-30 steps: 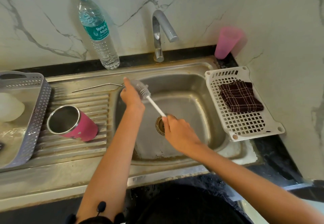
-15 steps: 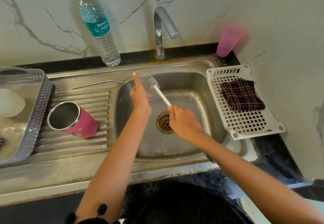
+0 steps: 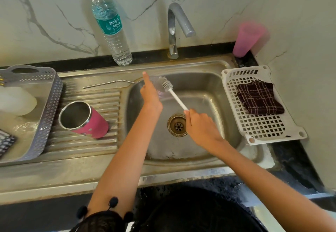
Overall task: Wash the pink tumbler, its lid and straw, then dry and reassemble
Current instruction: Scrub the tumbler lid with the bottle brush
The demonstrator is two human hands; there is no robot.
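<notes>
On the ribbed drainboard [image 3: 87, 151] at the left, the pink tumbler [image 3: 85, 121] is lying on its side with the metal straw [image 3: 109, 83] lying apart behind it. Over the sink [image 3: 209, 90], the left hand [image 3: 151, 95] is grasping the clear lid [image 3: 157, 84], forefinger sticking out straight, and the brush [image 3: 175, 96] head is touching the lid. The right hand [image 3: 201, 128] is clenching its grip round the brush's white handle above the drain [image 3: 177, 125].

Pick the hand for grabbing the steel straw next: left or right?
Left, likely. The straw lies on the drainboard beside the left hand, its bent end near the lid that hand holds. The right hand is over the drain, gripping the brush. Lid goes down first.
</notes>
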